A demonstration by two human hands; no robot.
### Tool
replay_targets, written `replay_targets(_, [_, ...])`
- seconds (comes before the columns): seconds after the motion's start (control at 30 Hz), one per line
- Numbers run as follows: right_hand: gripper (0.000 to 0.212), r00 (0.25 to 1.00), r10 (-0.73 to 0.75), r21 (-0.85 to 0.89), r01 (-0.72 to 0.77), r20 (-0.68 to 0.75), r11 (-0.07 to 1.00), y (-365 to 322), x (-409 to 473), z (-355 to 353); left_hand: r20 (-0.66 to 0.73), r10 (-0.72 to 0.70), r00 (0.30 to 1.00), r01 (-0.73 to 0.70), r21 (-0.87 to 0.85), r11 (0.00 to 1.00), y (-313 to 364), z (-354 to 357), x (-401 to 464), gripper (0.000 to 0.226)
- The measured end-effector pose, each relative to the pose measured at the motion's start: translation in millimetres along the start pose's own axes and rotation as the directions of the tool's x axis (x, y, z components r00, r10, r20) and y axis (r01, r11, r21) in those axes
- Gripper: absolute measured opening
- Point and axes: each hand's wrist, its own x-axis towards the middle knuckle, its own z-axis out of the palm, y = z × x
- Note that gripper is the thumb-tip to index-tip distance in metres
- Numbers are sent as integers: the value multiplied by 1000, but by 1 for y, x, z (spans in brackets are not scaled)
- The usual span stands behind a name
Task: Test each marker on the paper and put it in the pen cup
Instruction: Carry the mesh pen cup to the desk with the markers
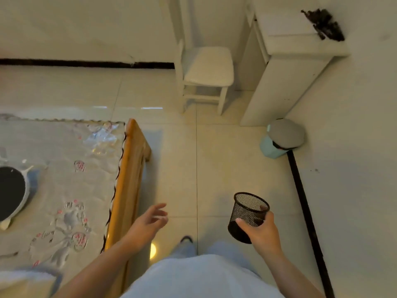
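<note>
One container is held in the lower right of the frame: a black mesh pen cup [248,216], tilted, gripped at its side by the right hand [261,232] with the thumb on the outer wall and fingers curled round the far side; nothing can be made out inside it. The left hand [148,222] is seen at lower centre, fingers loosely spread and grasping nothing, beside the wooden edge of a table [126,190]. A patterned cloth under clear plastic [71,168] covers the table at the left; its printed marks are too blurred to be read. A round dark object [10,190] is cut off at the left edge. A pale blue bin with a grey lid [281,137] stands at the right, its contents hidden. A white chair [206,72] is seen at upper centre
</note>
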Motion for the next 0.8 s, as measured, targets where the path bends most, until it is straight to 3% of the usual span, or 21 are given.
replay_targets(0.3, [64,998,45,61,-43,-37,997,-90,170,7,45,112,993,-113,17,993,180,-29,204,38])
replay_targets(0.6, [69,996,-59,-36,62,73,997,-220,371,-24,-97,-50,994,45,-49,998,255,-54,336,32])
replay_targets(0.8, [64,997,-49,-19,50,56,999,-290,473,-14,-131,-113,985,97,-125,987,291,-99,431,28])
